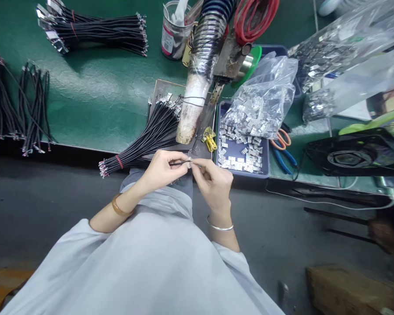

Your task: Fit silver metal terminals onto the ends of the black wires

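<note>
My left hand (162, 168) and my right hand (212, 181) meet at the table's front edge, both pinched on the end of one thin black cable (183, 162). A small metal piece seems to sit at the fingertips, too small to make out. Just behind my left hand lies a bundle of black cables (147, 138) tied with a red band, fanned on the green table (98, 96). Right of my hands, a blue tray (264, 168) holds several small metal shells (239, 157).
A foil-wrapped heat tool (200, 74) points down behind my hands. A clear bag of metal shells (265, 98) rests on the tray. More cable bundles lie far left (16, 109) and top left (95, 30). Orange-and-blue pliers (282, 148), a tin (172, 35) and a black fan (357, 155) sit around.
</note>
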The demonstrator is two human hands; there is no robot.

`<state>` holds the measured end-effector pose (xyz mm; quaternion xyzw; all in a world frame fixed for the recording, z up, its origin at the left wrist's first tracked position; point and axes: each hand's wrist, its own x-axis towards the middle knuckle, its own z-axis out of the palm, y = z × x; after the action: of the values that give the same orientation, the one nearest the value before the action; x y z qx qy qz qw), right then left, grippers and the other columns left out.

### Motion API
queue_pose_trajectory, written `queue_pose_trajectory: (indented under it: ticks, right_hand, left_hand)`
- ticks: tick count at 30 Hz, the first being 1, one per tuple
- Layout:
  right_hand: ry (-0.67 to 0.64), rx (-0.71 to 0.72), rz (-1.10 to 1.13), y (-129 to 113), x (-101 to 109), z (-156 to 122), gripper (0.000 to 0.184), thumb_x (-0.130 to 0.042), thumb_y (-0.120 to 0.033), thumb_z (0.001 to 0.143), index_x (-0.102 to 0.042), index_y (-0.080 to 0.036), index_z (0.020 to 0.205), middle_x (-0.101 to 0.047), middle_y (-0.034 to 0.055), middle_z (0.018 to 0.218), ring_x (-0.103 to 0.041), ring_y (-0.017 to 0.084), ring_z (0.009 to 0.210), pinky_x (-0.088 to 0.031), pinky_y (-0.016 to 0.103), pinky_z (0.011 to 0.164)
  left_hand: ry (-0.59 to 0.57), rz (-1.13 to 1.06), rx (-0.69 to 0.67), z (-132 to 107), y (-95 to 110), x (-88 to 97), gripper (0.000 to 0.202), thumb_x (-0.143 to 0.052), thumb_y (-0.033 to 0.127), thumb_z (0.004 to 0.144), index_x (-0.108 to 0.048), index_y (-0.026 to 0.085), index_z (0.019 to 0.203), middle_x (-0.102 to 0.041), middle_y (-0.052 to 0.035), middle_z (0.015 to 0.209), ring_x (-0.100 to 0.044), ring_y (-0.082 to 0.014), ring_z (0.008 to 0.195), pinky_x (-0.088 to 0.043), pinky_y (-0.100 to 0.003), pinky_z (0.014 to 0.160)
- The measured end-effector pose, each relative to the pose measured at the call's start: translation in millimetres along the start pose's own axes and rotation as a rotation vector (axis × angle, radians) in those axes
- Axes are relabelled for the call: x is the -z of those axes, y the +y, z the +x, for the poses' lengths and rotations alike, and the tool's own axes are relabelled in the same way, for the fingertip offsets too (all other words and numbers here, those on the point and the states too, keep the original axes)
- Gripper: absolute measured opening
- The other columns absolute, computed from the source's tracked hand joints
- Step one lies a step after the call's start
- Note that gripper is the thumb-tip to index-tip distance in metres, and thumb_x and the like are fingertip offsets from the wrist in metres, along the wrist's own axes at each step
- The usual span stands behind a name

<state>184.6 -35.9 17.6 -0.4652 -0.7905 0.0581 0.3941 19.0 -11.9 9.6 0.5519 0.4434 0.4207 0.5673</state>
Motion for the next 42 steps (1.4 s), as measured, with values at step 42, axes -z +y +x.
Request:
queue_pose_trajectory:
  ticks: [42]
  right_hand:
    - [0.23, -0.022, 0.028, -0.3, -11.6, 9.8, 0.017, -0.07, -0.008, 0.088, -0.062, -0.023, 0.086, -0.08, 0.0043, 0.103, -0.078, 0.017, 0.092, -0.066, 0.03, 0.082]
  left_hand:
    - [0.233, -0.113, -0.033, 8.3, 11.1, -9.9, 0.014, -0.071, 0.025, 0.071, -0.072, 0.013, 0.063, -0.052, 0.004, 0.053, -0.033, -0.0049, 0.048, -0.027, -0.019, 0.045]
